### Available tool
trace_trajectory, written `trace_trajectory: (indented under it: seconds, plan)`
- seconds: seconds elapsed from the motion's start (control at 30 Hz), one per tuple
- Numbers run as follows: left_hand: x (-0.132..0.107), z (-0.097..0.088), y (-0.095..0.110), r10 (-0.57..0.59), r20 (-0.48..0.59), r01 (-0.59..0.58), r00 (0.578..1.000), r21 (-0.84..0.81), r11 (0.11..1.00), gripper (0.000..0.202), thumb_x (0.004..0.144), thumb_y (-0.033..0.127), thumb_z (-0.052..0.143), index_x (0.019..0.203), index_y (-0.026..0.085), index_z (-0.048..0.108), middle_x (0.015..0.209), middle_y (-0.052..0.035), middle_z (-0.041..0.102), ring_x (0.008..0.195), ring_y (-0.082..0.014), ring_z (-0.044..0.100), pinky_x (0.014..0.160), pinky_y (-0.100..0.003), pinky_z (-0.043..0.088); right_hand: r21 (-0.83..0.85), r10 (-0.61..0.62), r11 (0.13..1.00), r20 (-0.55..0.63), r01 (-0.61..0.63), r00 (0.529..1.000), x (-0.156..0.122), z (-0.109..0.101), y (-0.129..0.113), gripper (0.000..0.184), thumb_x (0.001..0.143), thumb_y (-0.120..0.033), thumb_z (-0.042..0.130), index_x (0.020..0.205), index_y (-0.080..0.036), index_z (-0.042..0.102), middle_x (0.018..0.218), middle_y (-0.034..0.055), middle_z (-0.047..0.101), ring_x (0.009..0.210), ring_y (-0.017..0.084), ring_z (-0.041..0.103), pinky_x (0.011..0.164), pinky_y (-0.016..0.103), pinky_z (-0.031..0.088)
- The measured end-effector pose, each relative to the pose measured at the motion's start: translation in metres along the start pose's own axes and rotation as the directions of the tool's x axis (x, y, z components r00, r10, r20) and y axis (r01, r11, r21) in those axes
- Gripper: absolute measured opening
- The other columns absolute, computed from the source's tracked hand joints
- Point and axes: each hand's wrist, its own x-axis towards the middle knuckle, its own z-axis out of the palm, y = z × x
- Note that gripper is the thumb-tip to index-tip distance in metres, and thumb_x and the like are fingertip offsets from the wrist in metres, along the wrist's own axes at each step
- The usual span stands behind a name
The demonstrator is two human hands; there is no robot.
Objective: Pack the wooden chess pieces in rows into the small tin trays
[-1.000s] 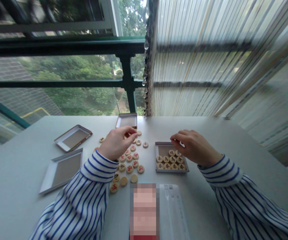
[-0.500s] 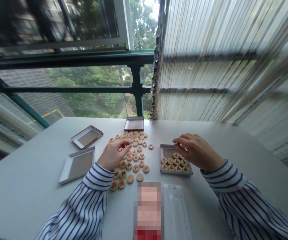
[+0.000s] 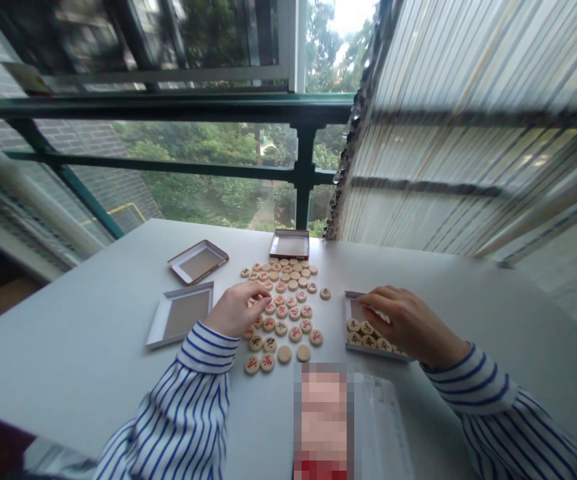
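Several round wooden game pieces (image 3: 288,303) with red or black characters lie spread on the white table (image 3: 93,347). My left hand (image 3: 235,310) rests at the left edge of this spread, fingers curled and pinched over one piece. My right hand (image 3: 408,323) lies over a small grey tray (image 3: 351,308) that holds several pieces in rows; its fingers are bent down onto the tray, and I cannot make out what they hold.
Two shallow trays, one white (image 3: 179,313) and one brown-rimmed (image 3: 198,261), lie to the left. A small brown tray (image 3: 289,244) sits at the table's far edge by the window railing. A clear plastic lid (image 3: 381,427) lies near me.
The camera view has swung left, so everything sits further right in the picture. My left hand has dropped from the far pieces to the nearer left part of the spread. My right hand stays on the tray.
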Motion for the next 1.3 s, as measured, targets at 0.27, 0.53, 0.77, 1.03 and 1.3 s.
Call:
trace_trajectory:
  seconds: [0.27,0.53,0.77,1.03,1.3]
  plan:
    - [-0.014,-0.005,-0.001,0.121,0.206,-0.112,0.971,-0.051,0.992,0.013,0.072,0.026,0.057,0.078,0.019,0.066,0.092,-0.0059,0.063,0.090,-0.0160,0.056,0.083,-0.030,0.043,0.055,-0.036,0.998,0.046,0.033,0.998,0.006,0.007,-0.022,0.023,0.084,-0.022,0.043,0.099,-0.019,0.059,0.094,0.0084,0.061,0.087,0.019,0.054,0.075,0.032,0.040]
    - [-0.031,0.003,-0.008,0.131,0.256,-0.147,0.958,0.046,0.988,0.021,0.063,0.024,0.066,0.083,0.022,0.068,0.119,-0.0079,0.053,0.111,-0.0248,0.044,0.095,-0.042,0.034,0.126,-0.126,0.985,0.086,0.115,0.988,0.022,0.005,-0.058,0.022,0.085,-0.023,0.043,0.100,-0.020,0.059,0.091,0.0069,0.060,0.084,0.017,0.053,0.073,0.031,0.038]
    - [-0.035,0.006,-0.016,0.156,0.245,-0.174,0.957,0.052,0.983,0.024,0.064,0.025,0.066,0.088,0.023,0.067,0.122,-0.0073,0.049,0.113,-0.0262,0.041,0.096,-0.044,0.034,0.180,-0.200,0.968,0.113,0.178,0.973,0.033,0.013,-0.079,0.020,0.085,-0.022,0.042,0.098,-0.021,0.058,0.088,0.0050,0.059,0.081,0.015,0.051,0.070,0.029,0.036]
    - [-0.036,0.008,-0.016,0.160,0.262,-0.187,0.952,0.083,0.979,0.027,0.065,0.025,0.066,0.091,0.026,0.067,0.123,-0.0076,0.049,0.114,-0.0280,0.040,0.096,-0.047,0.032,0.158,-0.200,0.972,0.153,0.176,0.968,0.028,0.021,-0.080,0.021,0.085,-0.024,0.042,0.099,-0.021,0.057,0.087,0.0043,0.059,0.080,0.016,0.050,0.068,0.029,0.034]
    - [-0.035,0.010,-0.013,0.152,0.270,-0.191,0.951,0.124,0.974,0.026,0.064,0.028,0.067,0.090,0.029,0.068,0.124,-0.0076,0.047,0.114,-0.0303,0.038,0.095,-0.050,0.032,0.157,-0.218,0.969,0.180,0.191,0.959,0.027,0.022,-0.084,0.020,0.086,-0.026,0.041,0.096,-0.020,0.058,0.084,0.0045,0.059,0.078,0.016,0.050,0.066,0.028,0.032]
